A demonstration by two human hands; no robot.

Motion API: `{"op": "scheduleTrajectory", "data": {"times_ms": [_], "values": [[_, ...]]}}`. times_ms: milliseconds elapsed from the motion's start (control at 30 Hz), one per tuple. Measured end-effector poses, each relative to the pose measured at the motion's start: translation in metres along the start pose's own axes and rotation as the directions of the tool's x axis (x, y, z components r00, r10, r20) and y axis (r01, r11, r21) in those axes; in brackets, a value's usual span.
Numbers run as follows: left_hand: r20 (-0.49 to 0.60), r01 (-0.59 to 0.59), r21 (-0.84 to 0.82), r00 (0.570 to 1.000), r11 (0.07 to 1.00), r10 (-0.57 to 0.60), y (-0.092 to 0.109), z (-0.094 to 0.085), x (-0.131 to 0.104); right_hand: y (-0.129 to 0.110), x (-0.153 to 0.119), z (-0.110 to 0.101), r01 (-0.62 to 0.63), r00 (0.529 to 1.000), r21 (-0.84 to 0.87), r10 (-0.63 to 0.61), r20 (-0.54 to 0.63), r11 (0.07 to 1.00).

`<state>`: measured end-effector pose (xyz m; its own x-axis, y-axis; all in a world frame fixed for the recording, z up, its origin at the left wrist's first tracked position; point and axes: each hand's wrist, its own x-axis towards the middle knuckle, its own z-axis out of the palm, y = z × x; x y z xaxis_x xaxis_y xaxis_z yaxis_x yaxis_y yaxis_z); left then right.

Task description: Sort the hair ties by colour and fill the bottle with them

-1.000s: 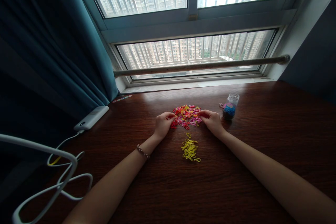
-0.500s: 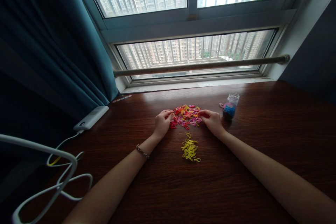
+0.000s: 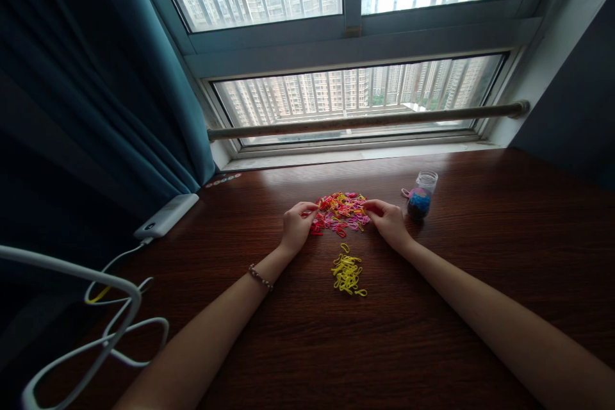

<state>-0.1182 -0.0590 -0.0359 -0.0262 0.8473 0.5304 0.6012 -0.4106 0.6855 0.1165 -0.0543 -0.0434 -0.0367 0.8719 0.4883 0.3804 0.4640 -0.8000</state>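
A loose pile of small red, pink, orange and yellow rubber bands [image 3: 341, 211] lies on the brown wooden table [image 3: 307, 346]. My left hand [image 3: 298, 224] is at the pile's left edge, thumb and fingertips pinched together. At the right edge my right hand [image 3: 387, 221] is pinched in the same way. What either pinch holds, if anything, is too small to make out. Nearer to me, between my forearms, sits a separate heap of yellow rubber bands [image 3: 346, 273]. A bead bracelet [image 3: 261, 278] circles my left wrist.
Right of the pile stands a clear open jar [image 3: 423, 195] with blue and dark bands inside and a pink loop beside it. At left lie a white power strip [image 3: 166, 216] and looped white cable [image 3: 129, 307]. A blue curtain [image 3: 158, 96] and window ledge [image 3: 355, 155] border the table.
The left fingertips have shifted slightly right, toward the pile. The right hand is almost where it was, and both heaps look the same.
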Motion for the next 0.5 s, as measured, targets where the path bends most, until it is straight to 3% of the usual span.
{"op": "scheduleTrajectory", "data": {"times_ms": [133,300,367,500], "values": [[0.050,-0.037,-0.021,0.998,0.999,0.038,0.007,-0.001,-0.002,0.002,0.001,0.000,-0.021,1.000,0.021,0.021,-0.001,1.000],[0.272,-0.140,-0.124,0.947,0.982,0.169,0.026,-0.001,-0.009,0.005,0.004,-0.001,-0.071,0.997,0.058,0.072,-0.009,0.996],[0.384,-0.168,-0.177,0.896,0.970,0.225,0.036,-0.001,-0.012,0.004,0.004,-0.001,-0.073,0.997,0.060,0.073,-0.011,0.996],[0.580,-0.263,-0.252,0.729,0.931,0.363,0.052,-0.003,-0.015,0.003,0.003,0.000,-0.053,0.998,0.049,0.053,-0.014,0.997]]}}
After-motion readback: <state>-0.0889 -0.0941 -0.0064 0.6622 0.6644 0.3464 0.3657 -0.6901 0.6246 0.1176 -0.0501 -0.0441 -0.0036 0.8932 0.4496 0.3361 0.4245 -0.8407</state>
